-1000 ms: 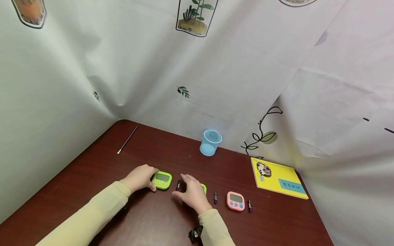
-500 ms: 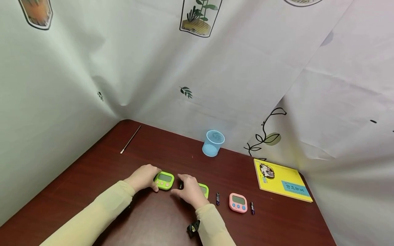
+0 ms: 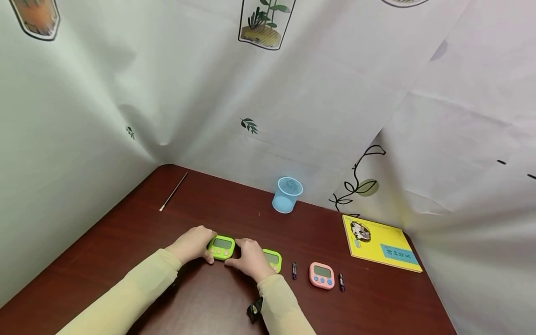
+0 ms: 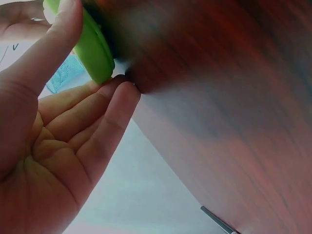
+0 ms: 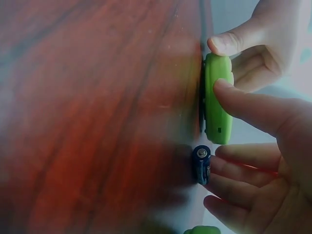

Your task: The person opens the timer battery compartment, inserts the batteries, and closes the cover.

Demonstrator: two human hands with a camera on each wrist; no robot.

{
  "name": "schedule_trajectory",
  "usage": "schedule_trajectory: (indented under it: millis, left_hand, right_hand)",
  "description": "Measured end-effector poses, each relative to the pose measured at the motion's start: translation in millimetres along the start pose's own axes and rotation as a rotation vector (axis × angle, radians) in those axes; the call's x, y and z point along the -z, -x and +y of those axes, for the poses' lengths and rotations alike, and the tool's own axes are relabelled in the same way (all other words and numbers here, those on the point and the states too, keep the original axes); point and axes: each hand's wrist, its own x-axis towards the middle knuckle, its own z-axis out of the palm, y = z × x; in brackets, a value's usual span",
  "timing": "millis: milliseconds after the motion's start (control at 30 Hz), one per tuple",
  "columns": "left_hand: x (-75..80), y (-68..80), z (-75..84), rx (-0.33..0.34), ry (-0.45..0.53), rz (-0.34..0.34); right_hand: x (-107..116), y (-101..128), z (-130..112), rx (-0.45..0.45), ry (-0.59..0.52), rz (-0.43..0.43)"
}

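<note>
A green timer (image 3: 222, 247) lies on the dark wooden table (image 3: 125, 232). My left hand (image 3: 193, 243) holds it by its left side, thumb on the near edge (image 4: 63, 19) and fingers behind it. My right hand (image 3: 248, 257) is at the timer's right side. In the right wrist view its thumb (image 5: 248, 105) touches the edge of the green timer (image 5: 218, 97), and its fairly straight fingertips rest against a small blue battery (image 5: 201, 164) lying on the table. In the head view my right hand hides this battery.
A second green timer (image 3: 273, 259) sits just right of my right hand. Further right lie a battery (image 3: 294, 270), a pink timer (image 3: 321, 275) and another battery (image 3: 341, 281). A blue cup (image 3: 286, 194), a yellow book (image 3: 381, 242) and a thin stick (image 3: 173, 191) lie further back.
My right hand has slid left from the second green timer to the first one, covering the battery between them. The left hand stays on the timer.
</note>
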Motion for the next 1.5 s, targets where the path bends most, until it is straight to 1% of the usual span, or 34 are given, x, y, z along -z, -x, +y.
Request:
schedule_trajectory:
  millis: [100,233,367,567,767,933,1000,1067,1167,1267,1333,1367,1433,1500]
  left_hand:
    - [0.8,1.1,0.2,-0.002,-0.005,-0.008]
    - [1.5,0.8,-0.3,-0.008,-0.019,-0.015]
    - [1.9,-0.7,-1.5,-0.029,-0.033,-0.011]
    - [1.9,-1.9,-3.1,-0.104,-0.092,-0.004]
    - [-1.1,-4.3,-6.3,-0.162,-0.178,0.053]
    - [-1.0,-6.0,-8.5,-0.153,-0.166,0.064]
    - [-0.8,-5.6,-10.5,-0.131,-0.151,0.06]
    - [-1.3,-5.9,-11.7,-0.116,-0.133,0.072]
    - [-3.1,-4.8,-13.2,-0.109,-0.126,0.108]
    - [-2.8,-2.7,-11.8,-0.125,-0.137,0.166]
    - [-2.1,-1.2,-10.2,-0.138,-0.159,0.204]
    - [-1.7,-0.4,-9.3,-0.144,-0.169,0.221]
    - [-0.6,1.1,-7.7,-0.156,-0.194,0.252]
    - [0.4,2.2,-6.2,-0.168,-0.211,0.276]
  right_hand:
    - [0.0,-1.0,-1.2,-0.006,0.025,-0.01]
    - [1.5,-2.1,-3.7,-0.012,0.055,-0.003]
    - [3.0,-2.6,-5.2,-0.019,0.07,0.005]
    - [2.5,-2.4,-5.7,-0.018,0.08,0.032]
    - [2.4,-2.3,-6.0,-0.042,0.072,0.04]
    - [1.7,-3.4,-4.9,-0.038,0.076,0.05]
    - [0.0,-3.3,-5.8,-0.039,0.071,0.071]
    - [-0.8,-2.6,-6.6,-0.048,0.073,0.1]
    - [-1.9,-1.3,-9.0,-0.041,0.077,0.157]
    - [-0.5,-1.2,-11.0,-0.031,0.076,0.213]
    - [1.1,-1.4,-11.6,-0.042,0.047,0.238]
    - [1.9,-1.6,-11.7,-0.054,0.012,0.243]
    - [3.1,-2.1,-11.4,-0.084,-0.095,0.247]
    - [4.4,-2.3,-10.9,-0.119,-0.227,0.247]
